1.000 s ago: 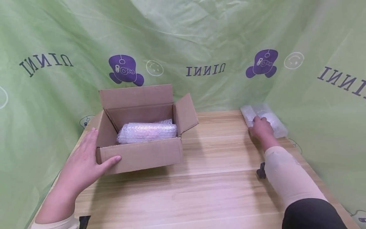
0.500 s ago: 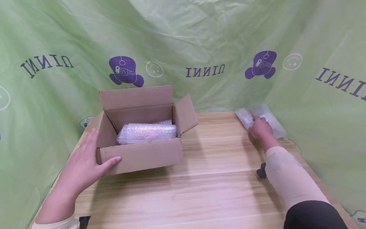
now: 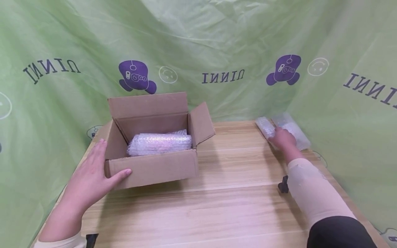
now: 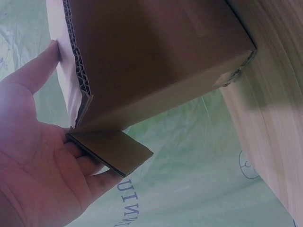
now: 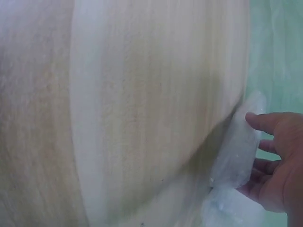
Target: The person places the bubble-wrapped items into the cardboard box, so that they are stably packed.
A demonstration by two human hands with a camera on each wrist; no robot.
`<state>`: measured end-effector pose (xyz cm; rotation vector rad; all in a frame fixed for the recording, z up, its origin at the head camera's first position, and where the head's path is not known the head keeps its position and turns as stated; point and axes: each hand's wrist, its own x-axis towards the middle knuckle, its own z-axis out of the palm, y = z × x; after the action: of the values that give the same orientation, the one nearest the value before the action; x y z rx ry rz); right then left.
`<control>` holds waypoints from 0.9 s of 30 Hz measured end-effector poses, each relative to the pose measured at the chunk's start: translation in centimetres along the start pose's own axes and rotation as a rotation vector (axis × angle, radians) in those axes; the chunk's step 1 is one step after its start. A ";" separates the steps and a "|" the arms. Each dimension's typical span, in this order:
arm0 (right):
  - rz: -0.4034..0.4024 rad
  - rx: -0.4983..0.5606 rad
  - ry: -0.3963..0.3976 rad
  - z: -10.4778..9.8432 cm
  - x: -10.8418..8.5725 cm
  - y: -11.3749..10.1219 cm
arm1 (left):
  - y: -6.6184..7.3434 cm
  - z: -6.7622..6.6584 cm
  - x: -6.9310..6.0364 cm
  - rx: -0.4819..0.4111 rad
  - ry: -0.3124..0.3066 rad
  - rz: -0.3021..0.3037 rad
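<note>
An open cardboard box (image 3: 152, 170) stands at the left in the head view, with a bubble-wrapped bundle (image 3: 159, 144) inside. My left hand (image 3: 88, 175) rests on the box's near left corner, thumb along the front and straight fingers along the left side flap (image 4: 111, 149). At the far right my right hand (image 3: 283, 140) holds a narrow bubble-wrapped package (image 3: 265, 126) between thumb and fingers. In the right wrist view this package (image 5: 239, 146) shows the thumb on one side and fingers on the other. What the wrap contains is unclear.
A flat, clear bubble-wrap packet (image 3: 297, 134) lies at the back right, partly behind the right hand. A small black object (image 3: 283, 185) sits beside the right forearm, another black piece (image 3: 91, 239) by the left wrist. Green printed cloth (image 3: 217, 44) surrounds the wooden table (image 3: 211, 210).
The narrow package has shifted slightly left in the right hand, widening its gap from the flat packet. The left hand and box stay in place; little differs over the last half second.
</note>
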<state>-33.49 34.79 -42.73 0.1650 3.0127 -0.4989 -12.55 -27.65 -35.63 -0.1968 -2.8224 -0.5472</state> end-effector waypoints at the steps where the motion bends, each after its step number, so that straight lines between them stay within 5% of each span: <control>1: -0.005 0.011 0.003 -0.1 0.0 -0.1 | 0.0 0.0 0.0 0.000 -0.002 -0.001; 11: -0.112 0.058 0.056 -3.3 0.2 -3.0 | -0.2 0.1 0.1 0.000 -0.004 0.003; 18: -0.221 0.067 0.144 -6.1 -0.7 -6.4 | -0.2 0.2 0.1 0.000 -0.001 0.002; 27: -0.337 0.146 0.164 -9.5 -2.4 -11.5 | -0.1 0.0 0.0 -0.002 0.003 0.000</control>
<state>-33.12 26.86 -29.87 -0.3142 3.1761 -0.7687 -12.55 -27.74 -35.71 -0.1960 -2.8194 -0.5492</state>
